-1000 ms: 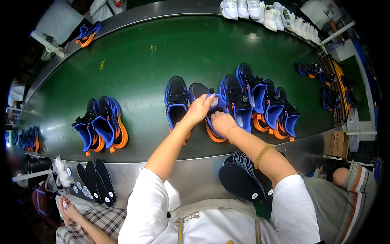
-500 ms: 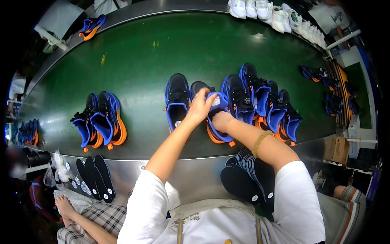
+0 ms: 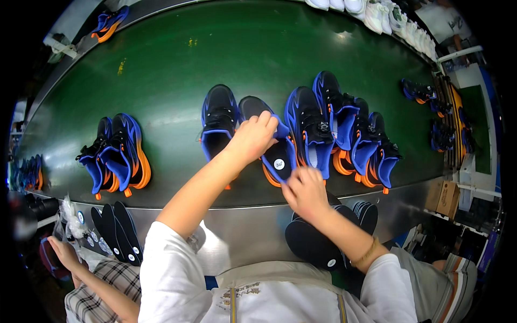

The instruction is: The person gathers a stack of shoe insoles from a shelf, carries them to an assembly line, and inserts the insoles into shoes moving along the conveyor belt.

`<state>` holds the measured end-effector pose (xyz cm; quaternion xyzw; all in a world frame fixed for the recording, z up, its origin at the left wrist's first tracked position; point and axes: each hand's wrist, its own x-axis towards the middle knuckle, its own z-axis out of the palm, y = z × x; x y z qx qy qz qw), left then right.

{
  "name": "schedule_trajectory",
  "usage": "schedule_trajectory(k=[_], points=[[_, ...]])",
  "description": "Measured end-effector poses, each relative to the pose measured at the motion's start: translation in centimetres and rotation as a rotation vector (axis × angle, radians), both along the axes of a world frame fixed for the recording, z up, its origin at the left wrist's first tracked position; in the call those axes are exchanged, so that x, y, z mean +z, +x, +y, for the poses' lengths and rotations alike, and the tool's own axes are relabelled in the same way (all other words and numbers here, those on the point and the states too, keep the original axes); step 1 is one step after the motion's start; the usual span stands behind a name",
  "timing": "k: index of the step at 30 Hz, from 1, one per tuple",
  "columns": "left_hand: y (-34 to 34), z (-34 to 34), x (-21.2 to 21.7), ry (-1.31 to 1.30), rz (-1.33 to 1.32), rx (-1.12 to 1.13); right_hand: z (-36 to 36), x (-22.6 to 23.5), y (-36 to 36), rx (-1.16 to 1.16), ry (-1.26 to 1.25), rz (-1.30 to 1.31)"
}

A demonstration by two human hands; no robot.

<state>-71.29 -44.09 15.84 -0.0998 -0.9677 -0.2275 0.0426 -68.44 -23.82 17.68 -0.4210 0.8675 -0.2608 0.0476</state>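
Note:
A black, blue and orange sneaker (image 3: 252, 106) lies in front of me, toe pointing away. My left hand (image 3: 254, 137) is closed on its tongue, folded up and forward. Inside the opened shoe lies a black insole (image 3: 277, 156) with a round white sticker at the heel. My right hand (image 3: 307, 192), smeared by motion, is at the shoe's heel with bent fingers; whether it grips the rim is unclear. Close on the left stands a matching sneaker (image 3: 219, 107), and on the right another sneaker (image 3: 308, 116) touches the worked shoe.
More matching sneakers (image 3: 371, 145) crowd the right, and a pair (image 3: 126, 153) stands left on the green belt (image 3: 161, 70). Black insoles (image 3: 312, 242) lie on the metal ledge (image 3: 242, 226) by my right forearm, others (image 3: 121, 231) at the left. White shoes (image 3: 377, 19) line the far edge. Another person's hand (image 3: 64, 253) is lower left.
My right hand has come out of the shoe and back to its heel, leaving the insole visible inside. My left hand has shifted from the tongue's side to over it. The view has shifted slightly.

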Motion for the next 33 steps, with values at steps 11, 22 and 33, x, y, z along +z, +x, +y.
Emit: schedule_trajectory(k=[11, 22, 33], points=[[2.1, 1.2, 0.7, -0.519, 0.176, -0.061, 3.9, 0.1, 2.0, 0.016, -0.189, -0.200], [-2.0, -0.5, 1.8, -0.234, -0.300, -0.068, 8.9, -2.7, -11.5, -0.153, 0.309, 0.117], [2.4, -0.2, 6.2, 1.859, -0.146, 0.476, 15.5, 1.9, -2.5, -0.115, -0.049, 0.364]])
